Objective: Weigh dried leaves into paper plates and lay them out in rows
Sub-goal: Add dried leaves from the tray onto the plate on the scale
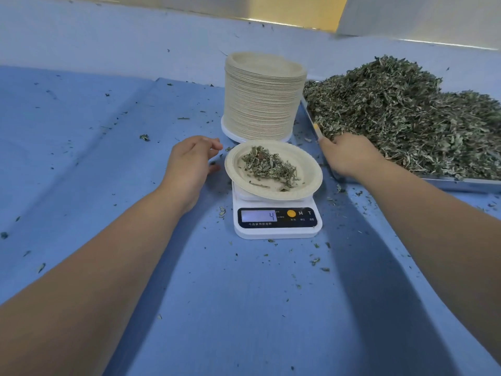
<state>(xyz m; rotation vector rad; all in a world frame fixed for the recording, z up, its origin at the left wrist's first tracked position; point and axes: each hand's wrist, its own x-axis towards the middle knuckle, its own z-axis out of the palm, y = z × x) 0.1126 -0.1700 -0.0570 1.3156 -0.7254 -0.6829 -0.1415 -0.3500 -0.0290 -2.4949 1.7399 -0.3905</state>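
A round beige paper plate (311, 172) sits on top of a small white digital kitchen scale (276, 232), wider than the platform under it. In the plate lies a small loose clump of grey-green dried leaves (268, 166). The lit display of the scale shows a 4.

The left hand (189, 164) hovers just beside the left rim of the plate. Its fingers (214, 145) are loosely curved and the thumb is held apart below them, with nothing held between. Whether a fingertip touches the rim cannot be told.

The right hand (349, 156) reaches to the near left corner of a shallow metal tray (461, 183), back of the hand up. Its fingertips are down at the edge of a big heap of dried green leaves (406, 112) that fills the tray. Whether it grips any leaves cannot be told, as the fingers are hidden.

Behind the scale stands a tall stack of beige paper plates (264, 99), close to the tray's left edge. Everything rests on a surface covered in blue cloth (108, 137), which is strewn with small leaf crumbs (144, 137) around the scale and out to the left.
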